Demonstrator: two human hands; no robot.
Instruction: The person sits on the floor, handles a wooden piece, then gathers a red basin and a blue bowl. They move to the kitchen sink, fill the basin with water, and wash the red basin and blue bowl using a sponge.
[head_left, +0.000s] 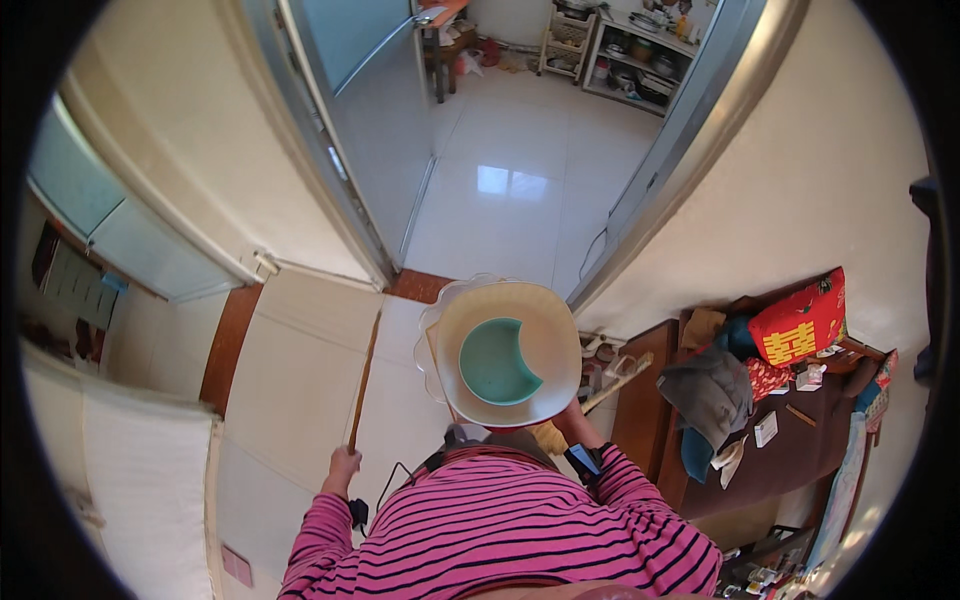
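Observation:
My left hand (343, 466) is closed around the near end of a thin brown stick (365, 375), which reaches forward over the floor. With my right hand (576, 424) I grip the near right rim of a stack of dishes in front of my waist. On top lies a teal crescent-shaped dish (491, 364), inside a rounded-square cream bowl (555, 360). A clear scalloped plate (425, 360) shows beneath the bowl. Beside my right hand runs a pale wooden handle (619, 382), and straw-coloured bristles (550, 439) show below the bowl. Whether the two join is hidden.
Ahead is a doorway with a blue-grey door (375, 112) swung inward on the left. Beyond it stand a shelf unit (637, 67) with pots and a rack (566, 41). To the right, a wooden bench (787, 442) bears cushions, clothes and small boxes. A white-covered piece (142, 442) stands left.

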